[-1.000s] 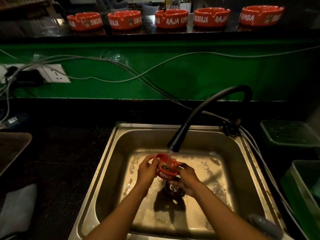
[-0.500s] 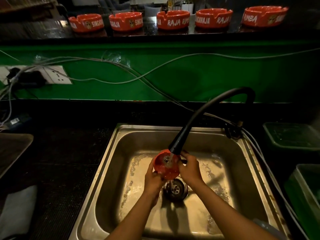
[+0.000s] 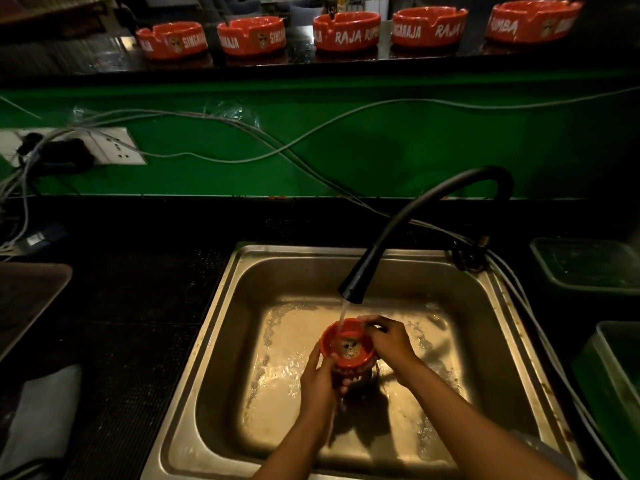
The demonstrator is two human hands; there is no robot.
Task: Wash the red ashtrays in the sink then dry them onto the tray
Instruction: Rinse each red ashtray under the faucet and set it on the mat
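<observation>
Over the steel sink (image 3: pixel 242 306) I hold a red ashtray (image 3: pixel 347 342), its bowl facing up under the stream from the black faucet (image 3: pixel 353 289). My left hand (image 3: pixel 320 379) grips its near-left side from below. My right hand (image 3: pixel 389 341) curls over its far-right rim. Water runs into the bowl and drips off below. Several more red ashtrays (image 3: pixel 346 31) stand in a row on the dark shelf above the green wall. A dark tray (image 3: pixel 24 299) lies at the left edge of the counter.
A pale cloth (image 3: pixel 41 414) lies on the dark counter at the lower left. Green plastic bins (image 3: pixel 585 265) stand to the right of the sink. Grey cables (image 3: pixel 242 157) hang across the green wall from a socket (image 3: pixel 114 147) at the left.
The ashtray has turned from tilted on edge to bowl-up and sunk lower in the sink, away from the spout. My left hand has shifted under its near side.
</observation>
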